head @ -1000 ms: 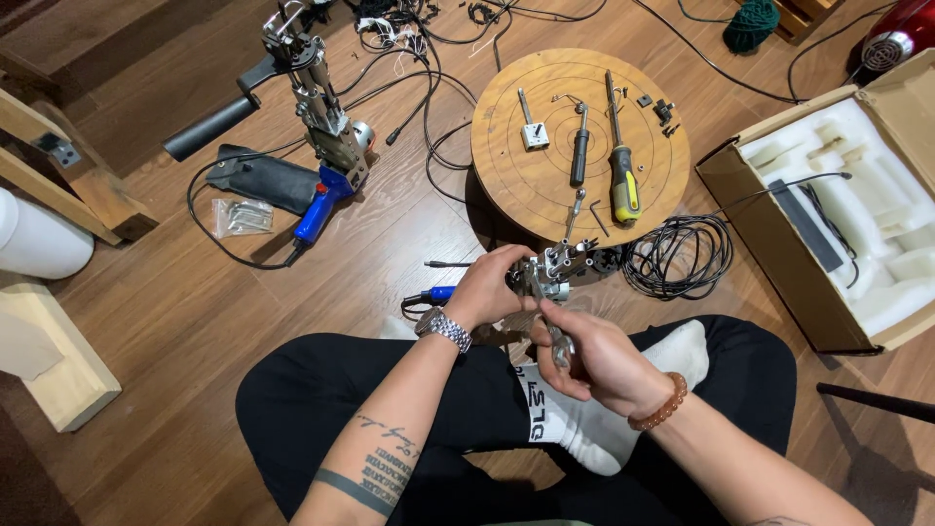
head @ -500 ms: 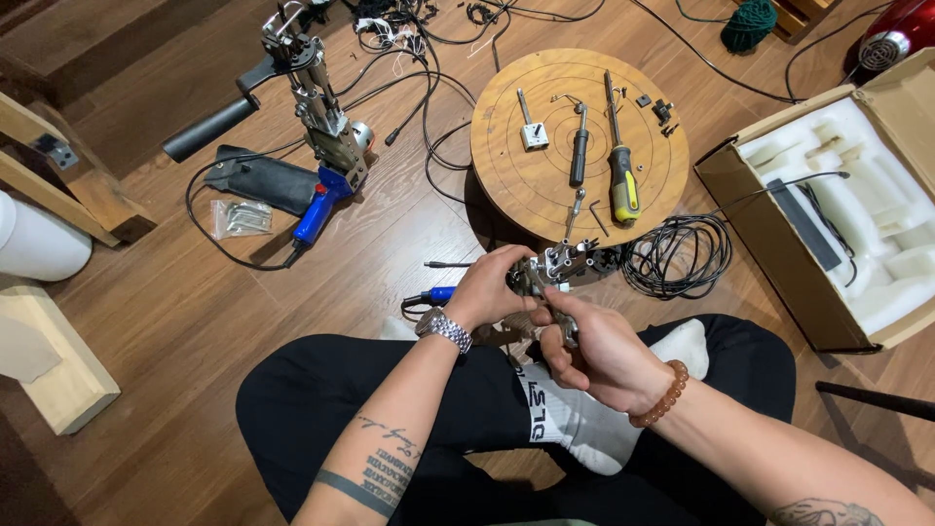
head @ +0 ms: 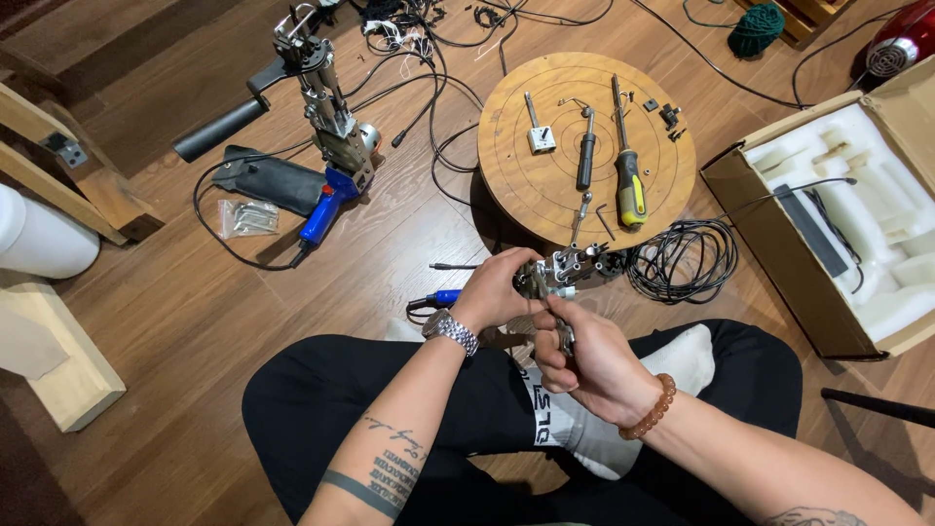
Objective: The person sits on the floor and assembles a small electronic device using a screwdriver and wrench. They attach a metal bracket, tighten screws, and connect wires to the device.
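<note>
I sit cross-legged on a wooden floor. My left hand, with a metal watch at the wrist, grips a small metal mechanism just in front of my lap. My right hand, with a bead bracelet, is closed around a thin metal tool that points up at the mechanism's underside. Beyond my hands stands a round wooden board that carries a yellow-handled screwdriver, a black-handled tool and several small parts.
A coil of black cable lies right of the mechanism. An open cardboard box with white foam sits at the right. A second metal machine with a blue handle and a black pouch lie at upper left.
My right hand has shifted slightly, bringing the thin tool closer under the mechanism. My left hand keeps its hold in the same place.
</note>
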